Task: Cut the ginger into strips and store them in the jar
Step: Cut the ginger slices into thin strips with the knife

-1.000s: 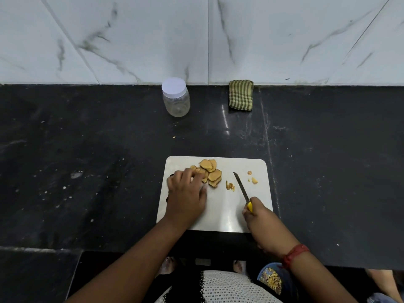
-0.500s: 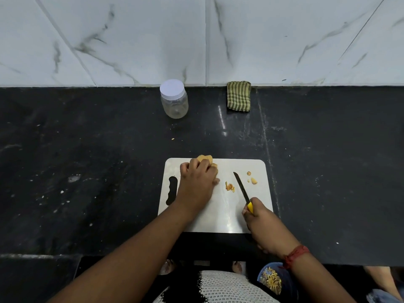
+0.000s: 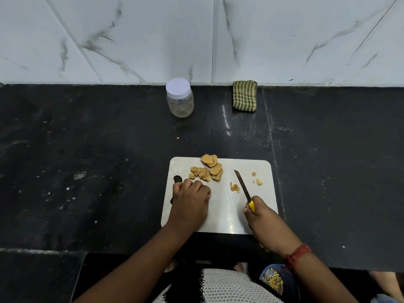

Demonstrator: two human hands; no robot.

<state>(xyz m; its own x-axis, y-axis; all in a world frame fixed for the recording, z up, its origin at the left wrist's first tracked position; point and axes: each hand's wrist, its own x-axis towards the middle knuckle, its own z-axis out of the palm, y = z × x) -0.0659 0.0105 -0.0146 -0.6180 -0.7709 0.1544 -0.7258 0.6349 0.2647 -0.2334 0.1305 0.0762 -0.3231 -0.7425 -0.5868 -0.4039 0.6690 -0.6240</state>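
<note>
Several tan ginger slices point(image 3: 209, 169) lie piled at the far left of the white cutting board point(image 3: 226, 212). My left hand point(image 3: 189, 201) rests on the board just in front of the pile, its fingers curled under; whatever is beneath them is hidden. My right hand point(image 3: 265, 223) grips the yellow handle of a small knife point(image 3: 242, 185), whose blade points away over the board's middle. Small cut bits point(image 3: 234, 187) lie left of the blade, and more bits point(image 3: 259, 181) lie to its right. The clear jar point(image 3: 180, 99) stands lidded near the wall.
A folded green striped cloth point(image 3: 244, 96) lies against the marble wall, right of the jar. The board sits at the front edge of the black counter point(image 3: 98, 160). Below the edge, by my right forearm, is a blue bowl point(image 3: 275, 281) holding yellow strips.
My left hand reached forward over the ginger pile, then drew back toward me, uncovering the slices. The right hand and knife stayed almost still.
</note>
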